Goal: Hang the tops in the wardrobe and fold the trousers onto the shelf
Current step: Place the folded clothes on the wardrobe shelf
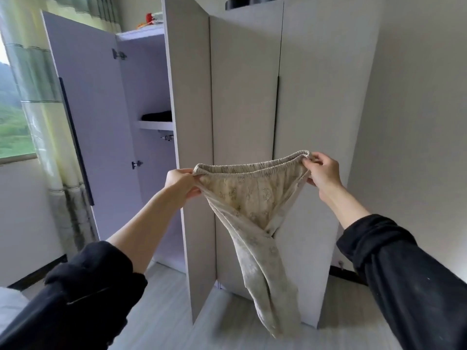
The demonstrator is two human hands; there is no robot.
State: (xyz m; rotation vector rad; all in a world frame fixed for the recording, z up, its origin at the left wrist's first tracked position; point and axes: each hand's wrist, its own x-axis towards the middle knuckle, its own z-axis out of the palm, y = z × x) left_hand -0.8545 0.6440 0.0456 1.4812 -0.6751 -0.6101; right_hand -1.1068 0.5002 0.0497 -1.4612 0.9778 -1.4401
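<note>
**A pale bedroom by daylight**

Plain light walls (417, 97) fill the right of the frame. At the far left a window (10, 109) shows green hillside, with a green-and-white curtain (48, 122) hanging beside it — daylight enters there. Pale wood-look floor (227, 324) runs along the bottom, edged by dark skirting (38, 274).

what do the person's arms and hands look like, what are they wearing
Both arms wear dark, near-black sleeves of soft, thick fabric, pushed up and bunched below the elbow, leaving the forearms bare. The left sleeve has a heavy rolled cuff; the right sleeve shows a few tiny pale specks. The left hand and right hand are bare, with no gloves, rings or watch visible.
</note>
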